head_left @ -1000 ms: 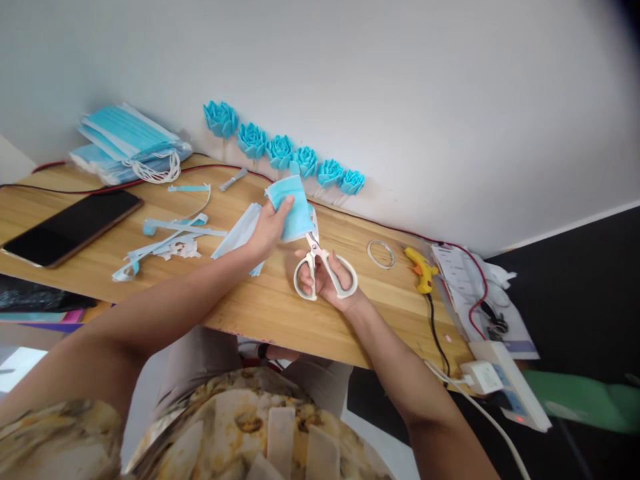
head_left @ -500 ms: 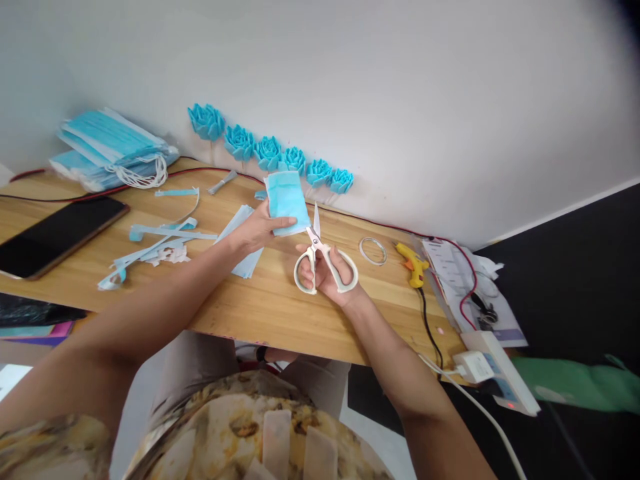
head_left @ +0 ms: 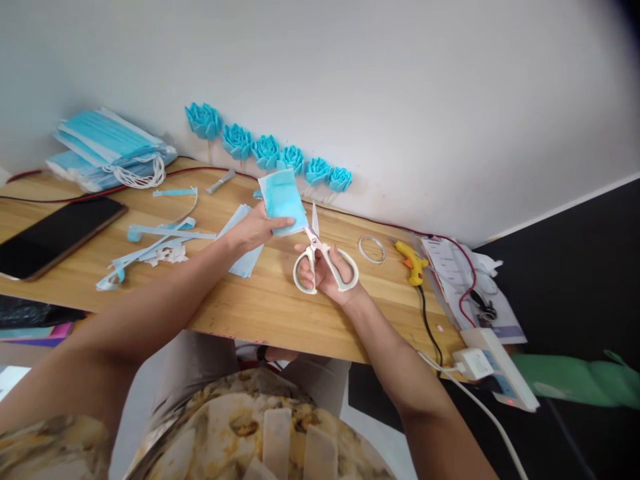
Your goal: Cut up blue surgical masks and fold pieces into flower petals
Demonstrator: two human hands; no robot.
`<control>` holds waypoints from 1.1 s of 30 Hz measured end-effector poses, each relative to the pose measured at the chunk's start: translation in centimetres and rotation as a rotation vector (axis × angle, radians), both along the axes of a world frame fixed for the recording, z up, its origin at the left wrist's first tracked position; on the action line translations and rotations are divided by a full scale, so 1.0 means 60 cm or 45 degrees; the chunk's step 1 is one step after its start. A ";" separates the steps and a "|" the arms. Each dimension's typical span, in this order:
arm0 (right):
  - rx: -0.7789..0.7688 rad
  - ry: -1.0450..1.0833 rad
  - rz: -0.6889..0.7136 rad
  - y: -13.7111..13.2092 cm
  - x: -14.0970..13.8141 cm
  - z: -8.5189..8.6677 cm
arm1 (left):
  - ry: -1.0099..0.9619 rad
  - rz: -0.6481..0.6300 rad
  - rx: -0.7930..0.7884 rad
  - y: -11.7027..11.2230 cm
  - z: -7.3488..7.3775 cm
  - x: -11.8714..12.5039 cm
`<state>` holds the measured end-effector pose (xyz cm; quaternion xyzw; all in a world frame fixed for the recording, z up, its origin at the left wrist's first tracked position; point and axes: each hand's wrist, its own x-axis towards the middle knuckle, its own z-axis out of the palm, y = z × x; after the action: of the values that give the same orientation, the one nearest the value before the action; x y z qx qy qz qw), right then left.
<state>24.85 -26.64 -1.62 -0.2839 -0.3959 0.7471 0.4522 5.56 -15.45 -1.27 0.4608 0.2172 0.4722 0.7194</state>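
A blue piece of face mask (head_left: 284, 199), roughly rectangular, is pinched in my left hand (head_left: 255, 228), thumb on top near its lower edge. My right hand (head_left: 331, 275) has its fingers through the handles of white-handled scissors (head_left: 314, 248). The blades are apart and point up; one reaches behind or against the lower right corner of the mask piece, though whether it cuts there I cannot tell. Under my left wrist lie light-blue cut mask sheets (head_left: 245, 259). Cut strips (head_left: 165, 233) and white scraps (head_left: 170, 253) are to the left.
Several blue fabric flowers (head_left: 267, 152) stand along the wall. A stack of masks (head_left: 110, 143) and a phone (head_left: 60, 233) are at left. Rightward lie a wire coil (head_left: 373, 249), a yellow glue gun (head_left: 413, 263), papers (head_left: 450, 267) and a power strip (head_left: 505, 370) with cables.
The mask piece has tilted slightly and shifted a little to the left in my left hand. The scissors have barely moved, their blades still apart.
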 end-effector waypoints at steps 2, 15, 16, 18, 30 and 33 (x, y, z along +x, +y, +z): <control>-0.011 0.012 0.005 0.000 0.000 0.000 | 0.008 -0.016 -0.002 0.000 0.000 -0.001; -0.004 0.003 0.071 0.002 0.004 -0.001 | 0.042 -0.096 0.026 -0.007 0.007 -0.005; -0.014 -0.006 0.063 0.002 0.004 -0.001 | 0.069 -0.129 0.026 -0.010 0.008 -0.005; -0.028 -0.018 0.039 0.001 0.004 0.000 | 0.123 -0.177 0.016 -0.016 0.010 -0.006; -0.093 0.020 -0.046 -0.001 -0.006 0.012 | 0.155 -0.156 0.074 -0.013 0.004 -0.003; -0.129 0.005 -0.088 -0.003 -0.011 0.017 | 0.157 -0.160 0.102 -0.013 0.003 -0.003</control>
<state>24.21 -26.84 -0.58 -0.3185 -0.3467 0.7506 0.4637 5.38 -16.23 -1.12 0.5301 0.2127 0.4053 0.7138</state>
